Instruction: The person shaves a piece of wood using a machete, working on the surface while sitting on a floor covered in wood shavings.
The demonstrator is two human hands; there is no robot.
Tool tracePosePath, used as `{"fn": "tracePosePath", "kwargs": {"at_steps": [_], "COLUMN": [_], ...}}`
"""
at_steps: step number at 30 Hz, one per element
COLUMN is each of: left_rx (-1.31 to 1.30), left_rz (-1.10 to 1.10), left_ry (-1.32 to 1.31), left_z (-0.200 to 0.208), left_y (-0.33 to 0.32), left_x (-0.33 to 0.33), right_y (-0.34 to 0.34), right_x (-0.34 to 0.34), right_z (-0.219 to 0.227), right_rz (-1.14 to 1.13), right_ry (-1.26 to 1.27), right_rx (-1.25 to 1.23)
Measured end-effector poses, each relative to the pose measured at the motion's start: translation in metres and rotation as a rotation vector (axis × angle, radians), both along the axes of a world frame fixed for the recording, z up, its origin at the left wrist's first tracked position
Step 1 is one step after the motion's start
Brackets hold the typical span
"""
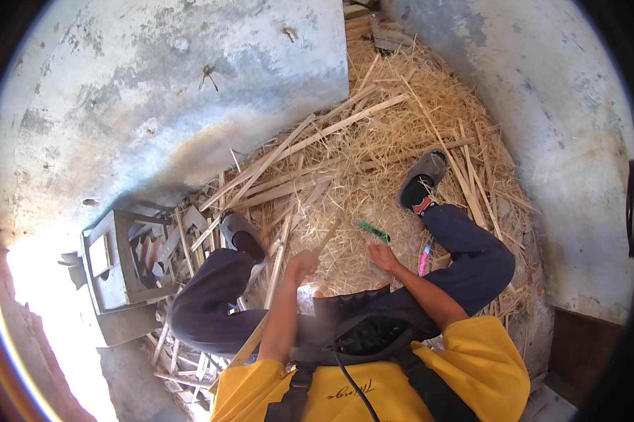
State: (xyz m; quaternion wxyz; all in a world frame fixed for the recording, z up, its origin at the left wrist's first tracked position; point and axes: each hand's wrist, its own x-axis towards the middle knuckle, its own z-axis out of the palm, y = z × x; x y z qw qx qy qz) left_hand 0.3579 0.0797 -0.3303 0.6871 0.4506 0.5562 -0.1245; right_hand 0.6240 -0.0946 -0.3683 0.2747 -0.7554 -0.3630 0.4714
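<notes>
My left hand is closed round a flat, pale strip of wood or bamboo. One end of the strip points up and away from me. A similar length shows beside my left forearm; whether it is the same piece I cannot tell. In my right hand is a narrow green tool, its exact kind too small to make out. The two hands are apart, above the shavings between my spread legs. A pink, striped, slender item lies by my right knee, close to the right forearm.
Straw-like shavings and long wooden strips cover the floor ahead. A grey wooden frame stands at the left, beside a bright opening. Worn, pale walls rise at the far left and right.
</notes>
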Motion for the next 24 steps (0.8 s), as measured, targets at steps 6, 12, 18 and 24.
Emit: {"fn": "tracePosePath", "kwargs": {"at_steps": [6,12,18,24], "left_rx": [0.052,-0.001,0.067,0.087], "left_rz": [-0.188,0.044,-0.168,-0.179], "left_ry": [-0.048,-0.024,0.001,0.064], "left_z": [-0.023,-0.003,-0.016,0.008], "left_y": [0.000,-0.005,0.004,0.006], "left_x": [0.001,-0.002,0.004,0.010], "right_y": [-0.012,0.010,-0.015,0.001], "right_x": [0.019,-0.002,0.014,0.022], "right_z": [-0.002,0.023,-0.005,0.037], "right_rz": [0.155,0.035,0.172,0.225], "right_ry": [-0.211,-0.013,-0.226,-0.271], "right_rx": [-0.038,0.125,-0.245,-0.242]}}
